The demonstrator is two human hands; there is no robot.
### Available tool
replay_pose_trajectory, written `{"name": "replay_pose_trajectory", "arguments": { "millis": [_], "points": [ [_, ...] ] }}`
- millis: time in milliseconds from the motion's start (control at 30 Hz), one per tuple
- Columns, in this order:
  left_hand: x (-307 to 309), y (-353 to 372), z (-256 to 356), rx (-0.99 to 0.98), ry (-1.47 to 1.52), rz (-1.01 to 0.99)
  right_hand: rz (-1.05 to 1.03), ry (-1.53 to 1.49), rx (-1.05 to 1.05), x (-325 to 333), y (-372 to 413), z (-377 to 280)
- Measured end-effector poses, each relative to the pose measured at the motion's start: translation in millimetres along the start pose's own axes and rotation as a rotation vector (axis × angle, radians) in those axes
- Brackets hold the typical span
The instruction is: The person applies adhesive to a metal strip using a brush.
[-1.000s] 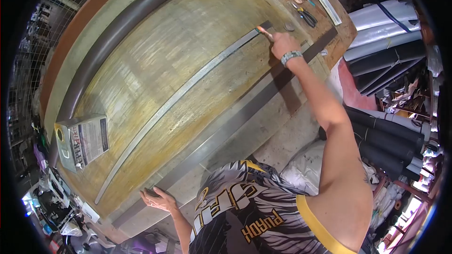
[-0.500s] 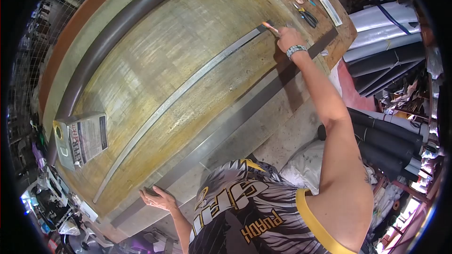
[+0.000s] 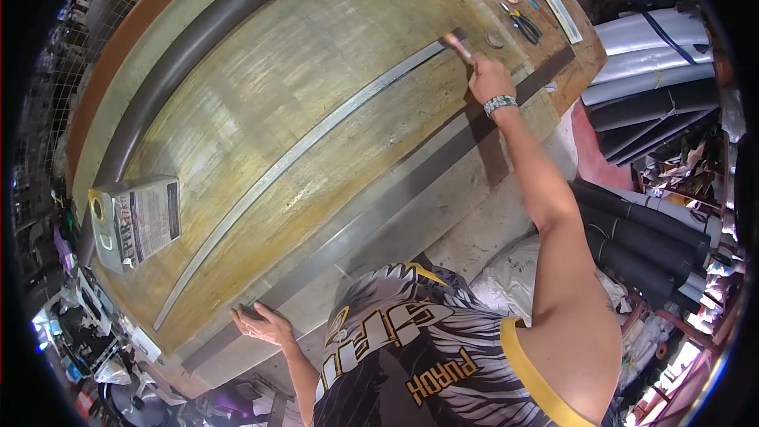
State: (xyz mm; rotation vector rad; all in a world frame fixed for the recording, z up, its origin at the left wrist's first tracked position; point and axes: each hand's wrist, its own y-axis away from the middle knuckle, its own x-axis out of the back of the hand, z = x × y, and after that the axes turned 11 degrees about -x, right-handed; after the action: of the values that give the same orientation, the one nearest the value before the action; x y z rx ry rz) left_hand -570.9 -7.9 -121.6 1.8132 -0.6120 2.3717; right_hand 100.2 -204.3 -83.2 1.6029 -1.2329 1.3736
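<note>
My right hand [image 3: 492, 81] is closed around the handle of a small brush [image 3: 458, 45]. The bristles touch the dark far end of a long, narrow strip [image 3: 296, 145], which lies in a curve on the worn yellowish tabletop [image 3: 213, 150]. Most of that strip looks light grey and shiny. Near the front edge, my left hand [image 3: 263, 324] rests with fingers apart by a second, darker strip [image 3: 328, 257]. Nothing shows in its fingers.
A rectangular metal tin [image 3: 146, 217] stands at the left. Black-and-yellow pliers [image 3: 525, 26], a small round disc [image 3: 494, 39] and a white rectangular piece [image 3: 564, 20] lie at the right. A thick dark roll [image 3: 158, 79] runs along the back; rolled sheets [image 3: 648, 103] are stacked beyond the right edge.
The brush remains at the strip's far end while my right hand has shifted slightly down, uncovering the round disc. The view has shifted a little. My left hand stays by the darker strip.
</note>
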Motion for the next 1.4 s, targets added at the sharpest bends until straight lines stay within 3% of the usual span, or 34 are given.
{"name": "replay_pose_trajectory", "arguments": {
  "millis": [67,200,300,500,600,667,800,900,1000,1067,1133,1167,1300,1400],
  "points": [
    [0.8,-0.3,-0.6,-0.002,-0.007,0.004,0.055,-0.039,0.007,11.7,7.4,-11.8],
    [2.8,-0.2,0.9,0.000,-0.002,0.009,-0.084,-0.327,0.340,3.0,71.0,-47.4],
    [2.4,0.4,7.6,0.013,0.013,0.004,-0.135,-0.189,0.233,-0.1,81.2,-62.6],
    [0.3,-0.5,0.1,-0.020,-0.020,0.022,-0.004,-0.078,0.026,1.7,49.0,-31.5],
    [-0.4,1.0,-0.7,0.020,0.003,0.004,-0.067,-0.241,0.320,-6.3,80.7,-52.3],
    [0.7,1.5,0.6,0.011,0.001,0.009,-0.183,-0.189,0.275,0.4,107.5,-84.1],
    [0.7,-0.2,1.0,-0.007,0.011,0.030,-0.029,-0.157,0.166,-24.3,77.7,-46.9],
    [1.1,-2.6,0.8,0.001,0.004,0.022,0.048,-0.033,-0.025,-7.9,57.5,-31.6],
    [1.9,0.2,0.4,0.016,0.018,0.023,0.060,-0.145,0.138,-4.8,64.7,-38.2],
    [0.8,0.2,2.3,0.029,0.031,0.013,-0.017,-0.274,0.385,-5.1,95.1,-75.4],
    [1.6,0.8,2.0,0.051,0.038,-0.001,-0.142,-0.397,0.412,-10.3,129.2,-112.3],
    [2.0,0.7,2.1,0.032,0.024,0.003,-0.219,-0.283,0.341,-11.9,135.1,-122.3],
    [0.2,0.5,-2.0,-0.027,-0.030,0.029,-0.111,-0.205,0.263,-17.5,82.7,-76.9],
    [2.7,0.4,1.3,0.018,0.030,0.017,0.079,-0.099,0.140,-8.0,17.2,-5.9]
  ]
}}
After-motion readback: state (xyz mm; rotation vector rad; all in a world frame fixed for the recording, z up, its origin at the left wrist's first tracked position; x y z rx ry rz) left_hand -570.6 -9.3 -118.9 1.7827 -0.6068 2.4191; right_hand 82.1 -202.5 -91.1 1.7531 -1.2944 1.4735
